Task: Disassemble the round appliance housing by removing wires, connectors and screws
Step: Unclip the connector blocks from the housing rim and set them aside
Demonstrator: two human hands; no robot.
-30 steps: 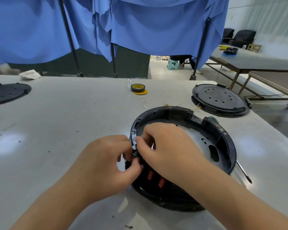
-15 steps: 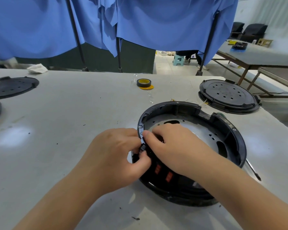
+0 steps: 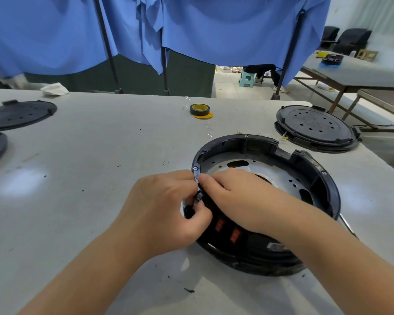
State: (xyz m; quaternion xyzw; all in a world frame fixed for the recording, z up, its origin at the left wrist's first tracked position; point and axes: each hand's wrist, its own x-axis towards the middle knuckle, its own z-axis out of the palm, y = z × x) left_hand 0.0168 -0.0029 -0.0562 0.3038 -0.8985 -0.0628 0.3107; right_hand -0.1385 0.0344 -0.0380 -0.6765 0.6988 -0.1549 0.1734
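The round housing [image 3: 266, 201] lay open side up on the pale worktop [image 3: 100, 178], toward its right half, with a perforated metal plate [image 3: 248, 171] showing inside and two red switches [image 3: 225, 230] on the near wall. Both hands met at its left rim. The left hand [image 3: 168, 212] had its fingers curled, pinching a small black part [image 3: 199, 197], probably a connector, against the rim; the right hand [image 3: 239, 198] reached across from inside, thumb and fingers closed on the same part. What fastened it could not be made out. Judging by this, the step was freeing that piece, and it would go best pulled straight along its seat, with the housing braced and no tugging on any wire. A dark rod, perhaps a screwdriver [image 3: 348, 226], lay just beside the housing's right edge. Farther off sat a black lid [image 3: 316, 128], a tape roll [image 3: 199, 109] and another lid [image 3: 18, 113].
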